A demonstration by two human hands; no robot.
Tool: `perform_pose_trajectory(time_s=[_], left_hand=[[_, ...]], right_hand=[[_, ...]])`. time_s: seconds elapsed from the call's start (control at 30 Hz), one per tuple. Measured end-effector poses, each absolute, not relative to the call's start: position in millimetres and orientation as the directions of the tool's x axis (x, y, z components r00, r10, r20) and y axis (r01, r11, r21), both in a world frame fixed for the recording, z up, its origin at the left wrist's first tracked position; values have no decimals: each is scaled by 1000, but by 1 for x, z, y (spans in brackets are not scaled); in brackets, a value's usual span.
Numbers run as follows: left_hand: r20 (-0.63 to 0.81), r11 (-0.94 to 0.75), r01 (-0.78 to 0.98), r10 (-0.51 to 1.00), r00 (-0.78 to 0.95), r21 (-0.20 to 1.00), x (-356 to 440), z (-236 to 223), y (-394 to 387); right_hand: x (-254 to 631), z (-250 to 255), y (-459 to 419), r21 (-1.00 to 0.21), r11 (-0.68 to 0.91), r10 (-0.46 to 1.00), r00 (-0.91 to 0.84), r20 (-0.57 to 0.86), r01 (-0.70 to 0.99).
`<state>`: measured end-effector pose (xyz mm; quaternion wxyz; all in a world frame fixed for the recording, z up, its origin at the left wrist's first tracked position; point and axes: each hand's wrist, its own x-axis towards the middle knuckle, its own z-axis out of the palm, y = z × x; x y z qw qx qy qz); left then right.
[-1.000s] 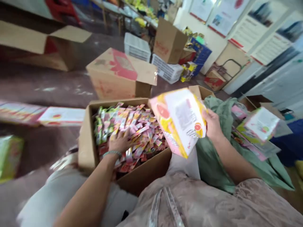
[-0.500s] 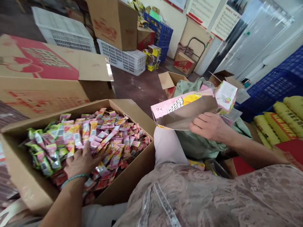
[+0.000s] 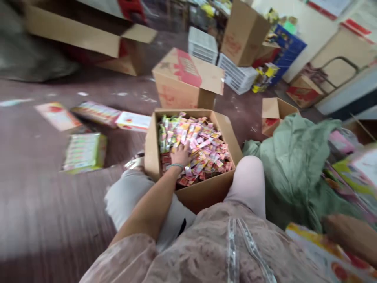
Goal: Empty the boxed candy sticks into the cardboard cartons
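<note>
A brown cardboard carton point(image 3: 193, 196) stands between my knees, filled with small wrapped packets point(image 3: 200, 147), mostly pink and yellow with green ones along the left. My left hand point(image 3: 180, 155), a teal bracelet at the wrist, lies palm down on the packets with its fingers spread. Low at the right edge, my right hand point(image 3: 338, 228) is smeared by motion. It grips the edge of a thin printed box point(image 3: 321, 251) in yellow and white with orange fruit pictures; the fingers are partly hidden.
Flattened printed boxes point(image 3: 60, 116) and a green-sided pack point(image 3: 84, 151) lie on the floor at left. Another carton point(image 3: 176, 88) stands beyond mine. Green cloth point(image 3: 300, 165) heaps by my right knee. White crates point(image 3: 235, 74) stand farther back.
My view has swung left, showing more floor. The right hand has brought the printed box from in front down to my right side. My left hand stays on the packets.
</note>
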<state>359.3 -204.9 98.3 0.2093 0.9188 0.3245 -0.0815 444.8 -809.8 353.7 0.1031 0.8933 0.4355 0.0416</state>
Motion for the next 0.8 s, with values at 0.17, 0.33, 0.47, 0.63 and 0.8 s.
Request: perform_pose_trajectory(time_s=[0.17,0.33,0.47,0.63,0.8], left_hand=[[-220,-624,679,653,725,385,361,92,-205],[-178,-455,792,811,558,408,354,92,-189],[-84,-414,815,871,484,406,341,92,-173],[-81,-496,803,833,548,330,339,89,-158],[-173,-558,778,769,616,289,364,78,-142]], right_hand=[[471,324,-643,286,-361,916,395,-70,888],[454,255,-412,146,-191,974,206,-94,971],[451,167,-323,65,-19,989,28,-143,998],[498,98,-281,-71,-209,934,178,-310,975],[563,74,-276,-67,-418,889,392,-238,906]])
